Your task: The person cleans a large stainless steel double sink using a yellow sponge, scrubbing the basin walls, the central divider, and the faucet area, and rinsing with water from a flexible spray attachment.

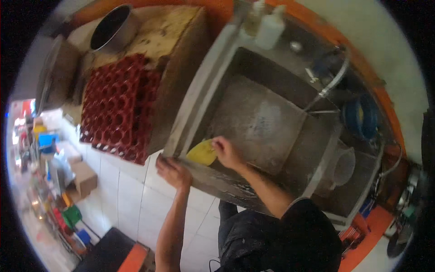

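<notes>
My right hand [227, 153] pinches the edge of a flat yellow rounded piece [203, 153], which looks like plastic. It holds this piece at the near left inner corner of a metal sink basin [258, 115]. My left hand [175, 172] rests against the outside corner of the sink's front rim [224, 180], fingers spread and with nothing in it. The basin floor looks wet, with a pale patch near its middle. Beyond a divider lies a smaller basin [334, 193] holding a translucent bowl-like container [344, 166].
Dark red egg trays [115, 102] and a round metal pan [112, 29] sit on a worn block left of the sink. At the back stand pump bottles [270, 32], a flexible tap hose [334, 81] and a blue bucket [360, 117]. Cardboard boxes [85, 178] lie farther left.
</notes>
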Tool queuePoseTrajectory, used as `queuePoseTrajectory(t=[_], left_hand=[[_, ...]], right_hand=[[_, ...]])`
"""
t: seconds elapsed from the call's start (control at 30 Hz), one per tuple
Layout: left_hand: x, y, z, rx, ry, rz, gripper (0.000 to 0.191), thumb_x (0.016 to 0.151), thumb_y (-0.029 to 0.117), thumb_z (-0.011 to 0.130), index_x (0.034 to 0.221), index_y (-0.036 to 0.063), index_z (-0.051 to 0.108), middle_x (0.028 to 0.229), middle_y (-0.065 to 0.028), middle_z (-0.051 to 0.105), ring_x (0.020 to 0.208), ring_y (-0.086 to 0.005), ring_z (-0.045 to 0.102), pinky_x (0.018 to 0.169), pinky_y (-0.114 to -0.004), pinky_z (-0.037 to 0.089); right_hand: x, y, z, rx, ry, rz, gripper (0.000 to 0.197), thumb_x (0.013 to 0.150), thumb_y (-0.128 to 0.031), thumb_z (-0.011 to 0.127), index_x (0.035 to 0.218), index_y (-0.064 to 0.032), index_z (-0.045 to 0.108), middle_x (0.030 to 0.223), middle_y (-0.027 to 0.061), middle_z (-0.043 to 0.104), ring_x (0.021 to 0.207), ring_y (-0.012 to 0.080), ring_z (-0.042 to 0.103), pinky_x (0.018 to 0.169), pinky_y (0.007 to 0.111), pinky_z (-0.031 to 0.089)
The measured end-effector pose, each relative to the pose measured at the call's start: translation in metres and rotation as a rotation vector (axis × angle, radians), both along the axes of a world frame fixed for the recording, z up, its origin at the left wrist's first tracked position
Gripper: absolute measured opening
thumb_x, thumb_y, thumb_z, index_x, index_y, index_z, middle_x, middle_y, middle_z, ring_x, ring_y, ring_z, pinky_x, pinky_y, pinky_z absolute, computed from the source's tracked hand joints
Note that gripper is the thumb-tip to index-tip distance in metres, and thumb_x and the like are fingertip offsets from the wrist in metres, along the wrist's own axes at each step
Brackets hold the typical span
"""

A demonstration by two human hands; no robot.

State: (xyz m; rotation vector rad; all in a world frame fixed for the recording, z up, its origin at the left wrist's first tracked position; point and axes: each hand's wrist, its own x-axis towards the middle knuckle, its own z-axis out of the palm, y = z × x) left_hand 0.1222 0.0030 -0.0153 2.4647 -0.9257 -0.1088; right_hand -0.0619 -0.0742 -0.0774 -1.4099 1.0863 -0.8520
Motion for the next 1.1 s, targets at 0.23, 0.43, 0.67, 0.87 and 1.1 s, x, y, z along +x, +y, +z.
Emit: queuePoseTrajectory(t=[0.23,0.43,0.67,0.87,1.1], left_hand=[[-0.006,0.000,0.003,-0.016,-0.244,-0.065,0.058,0.103,0.023,0.050,0.144,-0.0133,0.031,0.152,-0.0317,0.026,0.135,-0.0436,0.037,0.111,-0.052,0.034],[-0.070,-0.024,0.085,-0.457,0.544,-0.648,0.081,0.087,0.023,0.078,0.150,-0.0031,0.034,0.151,-0.0224,0.043,0.142,-0.0318,0.039,0.117,-0.043,0.031],[-0.122,-0.068,0.178,-0.184,1.270,-1.019,0.039,0.087,0.019,0.082,0.118,-0.0003,0.068,0.113,-0.0076,0.071,0.110,-0.0166,0.064,0.101,-0.034,0.048],[-0.142,-0.054,0.181,0.071,1.577,-0.961,0.029,0.088,0.016,0.082,0.109,0.0008,0.071,0.103,-0.0031,0.073,0.096,-0.0101,0.066,0.084,-0.028,0.053],[-0.156,-0.039,0.190,-0.036,1.566,-0.887,0.021,0.091,0.013,0.078,0.106,-0.0004,0.072,0.090,-0.0022,0.074,0.080,-0.0079,0.068,0.071,-0.025,0.055]], right_hand=[[-0.012,0.003,0.042,-0.185,0.132,-0.144,0.016,0.100,-0.016,0.059,0.107,-0.0016,0.059,0.097,0.0204,0.064,0.090,0.0393,0.065,0.078,0.046,0.051],[-0.059,0.002,0.160,-0.337,0.313,-0.197,0.015,0.098,-0.012,0.063,0.106,0.0004,0.060,0.093,0.0193,0.067,0.082,0.0335,0.067,0.073,0.041,0.052],[-0.129,0.018,0.272,-0.216,0.220,-0.071,0.016,0.100,-0.014,0.059,0.107,-0.0002,0.059,0.100,0.0225,0.065,0.095,0.0415,0.065,0.081,0.046,0.052],[-0.157,0.036,0.293,-0.214,0.297,-0.077,0.014,0.100,-0.012,0.060,0.104,0.0020,0.062,0.094,0.0133,0.068,0.083,0.0208,0.067,0.077,0.032,0.052],[-0.176,0.050,0.313,-0.097,0.198,-0.159,0.014,0.097,-0.013,0.066,0.104,-0.0012,0.067,0.098,0.0152,0.071,0.089,0.0277,0.070,0.081,0.036,0.054]])
